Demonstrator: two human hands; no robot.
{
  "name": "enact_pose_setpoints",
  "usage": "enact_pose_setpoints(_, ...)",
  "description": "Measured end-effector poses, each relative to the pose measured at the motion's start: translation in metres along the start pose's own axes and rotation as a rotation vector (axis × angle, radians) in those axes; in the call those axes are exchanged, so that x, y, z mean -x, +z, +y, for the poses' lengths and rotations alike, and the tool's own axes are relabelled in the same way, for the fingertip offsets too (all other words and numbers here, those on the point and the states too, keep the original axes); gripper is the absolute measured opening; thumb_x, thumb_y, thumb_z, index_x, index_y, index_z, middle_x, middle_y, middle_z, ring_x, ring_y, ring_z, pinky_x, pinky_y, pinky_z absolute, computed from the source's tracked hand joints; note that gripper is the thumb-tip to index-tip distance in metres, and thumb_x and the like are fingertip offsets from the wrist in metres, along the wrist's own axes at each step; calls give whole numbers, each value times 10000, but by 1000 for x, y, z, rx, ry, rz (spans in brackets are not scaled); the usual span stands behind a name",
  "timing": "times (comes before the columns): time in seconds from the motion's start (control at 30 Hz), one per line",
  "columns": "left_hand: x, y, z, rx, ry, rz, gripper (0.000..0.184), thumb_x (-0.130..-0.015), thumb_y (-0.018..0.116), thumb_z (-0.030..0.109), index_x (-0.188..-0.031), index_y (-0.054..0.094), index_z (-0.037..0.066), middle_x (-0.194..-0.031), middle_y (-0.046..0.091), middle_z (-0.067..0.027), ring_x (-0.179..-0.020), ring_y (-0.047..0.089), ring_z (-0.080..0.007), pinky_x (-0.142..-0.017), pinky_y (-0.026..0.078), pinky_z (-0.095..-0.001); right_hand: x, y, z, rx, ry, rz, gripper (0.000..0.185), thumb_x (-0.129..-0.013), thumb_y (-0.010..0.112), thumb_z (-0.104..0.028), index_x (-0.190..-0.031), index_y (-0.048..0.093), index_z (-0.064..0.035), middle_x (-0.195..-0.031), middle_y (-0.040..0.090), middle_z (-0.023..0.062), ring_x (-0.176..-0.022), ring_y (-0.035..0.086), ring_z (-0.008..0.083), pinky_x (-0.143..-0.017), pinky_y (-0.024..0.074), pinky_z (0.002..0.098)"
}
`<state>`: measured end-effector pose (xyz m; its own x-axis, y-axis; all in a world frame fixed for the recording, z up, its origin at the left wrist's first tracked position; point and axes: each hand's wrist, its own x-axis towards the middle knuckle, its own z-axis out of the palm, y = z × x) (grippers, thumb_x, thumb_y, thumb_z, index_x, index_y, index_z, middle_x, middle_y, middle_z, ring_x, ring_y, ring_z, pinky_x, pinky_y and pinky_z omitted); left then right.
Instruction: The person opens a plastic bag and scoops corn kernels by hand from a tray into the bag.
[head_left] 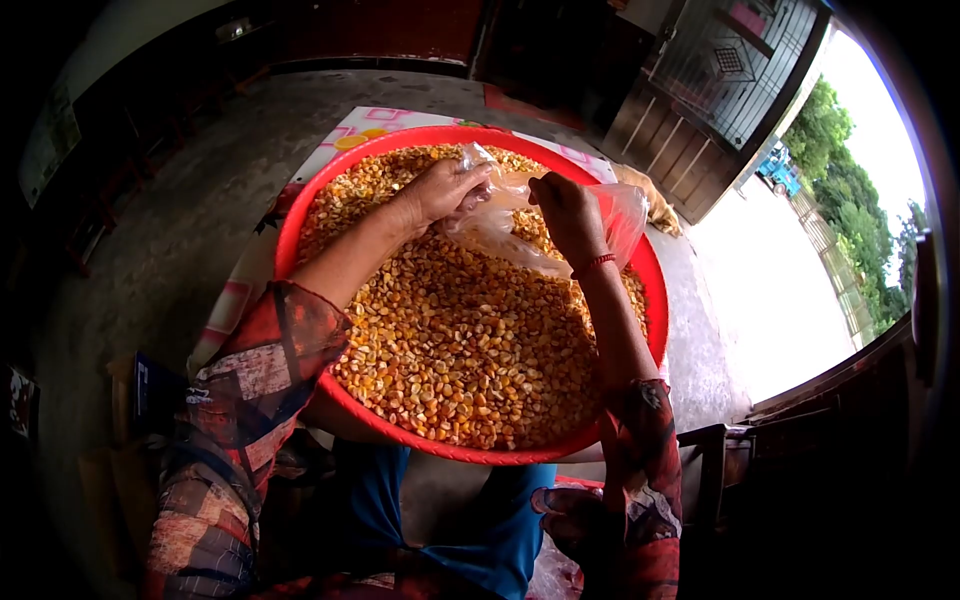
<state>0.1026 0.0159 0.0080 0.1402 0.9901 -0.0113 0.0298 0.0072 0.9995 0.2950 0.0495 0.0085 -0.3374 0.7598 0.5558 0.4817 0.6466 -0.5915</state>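
Observation:
A wide red basin point(655, 300) is filled with dried corn kernels point(470, 350), yellow to orange. Over the far part of the corn, a thin clear plastic bag point(520, 250) is stretched between my two hands. My left hand point(450, 190) grips the bag's edge on the left, with its fingers curled in. On the other side, my right hand point(568, 212) is closed on the bag, its knuckles upward, and a red bracelet point(594, 264) circles the wrist. Part of the bag spreads out beyond the right hand. What the bag holds, if anything, I cannot make out.
The basin rests on a table with a white and pink patterned cover point(345, 125). A furry light-brown animal point(655, 200) lies on the floor near the metal door point(720, 80). Bright daylight enters from the right, where a blue vehicle point(780, 170) stands outside.

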Motion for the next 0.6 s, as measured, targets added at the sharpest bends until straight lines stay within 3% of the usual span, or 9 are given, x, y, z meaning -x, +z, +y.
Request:
enact_pose_setpoints(0.17,2,3,1,-7,21,21,335,-890,489,371,-750,489,67,-513,348,49,-381,294,-49,-341,257,-220,2,2,9,200,19,28,237,-820,525,-243,-747,584,-25,-696,583,196,-681,571,360,-595,433,424)
enact_pose_setpoints(0.27,1,3,1,-58,4,58,317,-891,483,379,-744,487,98,-519,333,61,-391,272,-40,-338,270,-209,6,-3,1,260,108,-47,239,-800,544,-268,-761,585,-36,-679,588,162,-666,582,338,-572,441,401)
enact_pose_setpoints(0.4,2,3,1,-53,7,55,298,-896,471,373,-782,512,101,-543,359,63,-389,280,-32,-328,291,-204,8,6,13,432,32,2,186,-776,526,-217,-746,588,-44,-692,595,162,-676,588,328,-600,461,415)
enact_pose_setpoints(0.5,4,3,3,-63,27,47,294,-895,475,371,-795,516,98,-542,361,63,-388,291,-29,-326,292,-206,8,7,19,438,-115,22,111,-745,543,-160,-733,602,-67,-702,592,114,-670,582,307,-605,458,398)
enact_pose_setpoints(0.53,5,2,4,-51,16,39,293,-890,485,366,-819,518,83,-554,376,52,-399,300,-36,-337,281,-208,8,6,17,449,-142,29,96,-746,546,-144,-728,600,-66,-711,586,107,-692,578,296,-619,453,394)
enact_pose_setpoints(0.6,4,2,3,-36,10,17,296,-886,496,361,-843,519,68,-566,391,42,-409,309,-42,-349,271,-210,8,2,5,519,-61,-29,219,-841,442,-219,-808,631,-113,-873,624,55,-855,570,253,-775,432,374)
